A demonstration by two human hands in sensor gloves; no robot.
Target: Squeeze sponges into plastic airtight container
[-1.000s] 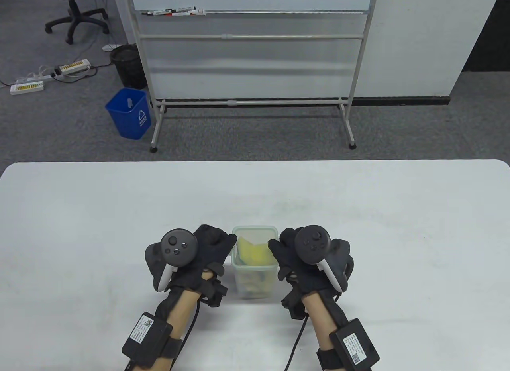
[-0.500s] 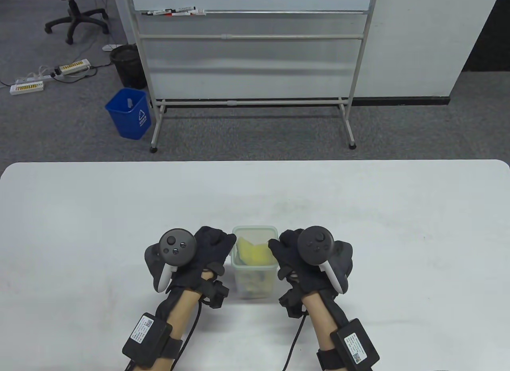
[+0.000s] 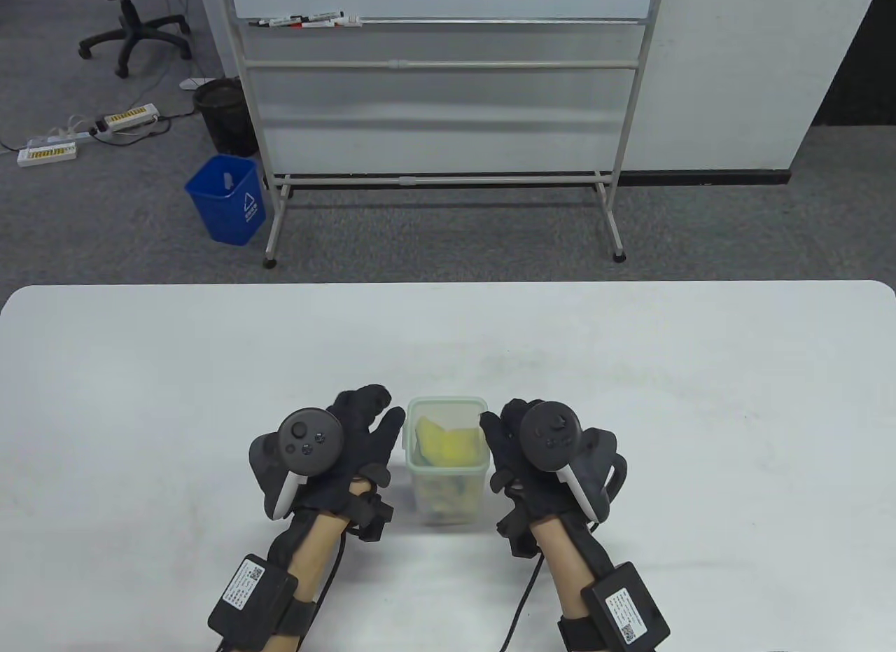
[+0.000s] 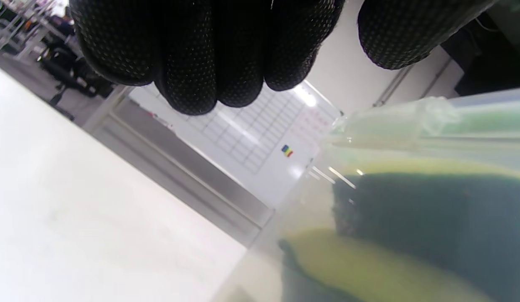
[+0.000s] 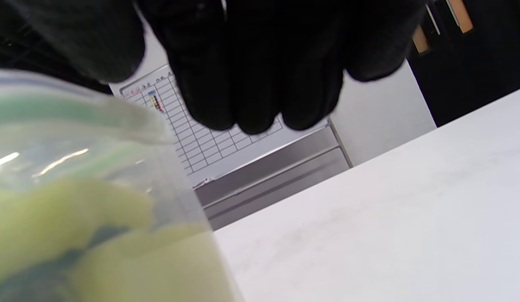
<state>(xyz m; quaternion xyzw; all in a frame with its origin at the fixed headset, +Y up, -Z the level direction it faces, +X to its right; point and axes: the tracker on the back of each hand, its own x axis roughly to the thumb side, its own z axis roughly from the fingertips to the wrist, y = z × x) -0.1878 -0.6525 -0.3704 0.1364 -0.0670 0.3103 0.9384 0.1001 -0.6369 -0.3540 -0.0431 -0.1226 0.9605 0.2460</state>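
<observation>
Container (image 3: pixel 448 463) of sponges (image 3: pixel 448 447) stands between left hand (image 3: pixel 350 445) and right hand (image 3: pixel 532 449) — fingers spread, gripping nothing.

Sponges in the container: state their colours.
Yellow with dark green, best in the left wrist view: sponges, container.

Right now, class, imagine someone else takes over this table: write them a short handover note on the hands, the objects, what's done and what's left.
Left hand: open, beside the container's left wall, holding nothing.
Right hand: open, beside its right wall, holding nothing.
Container: upright on the table between the hands, no lid on it.
Sponges: yellow and green, packed inside, topmost near the rim.
Done: sponges are in.
Left: probably press them lower; no lid is in view.
</observation>
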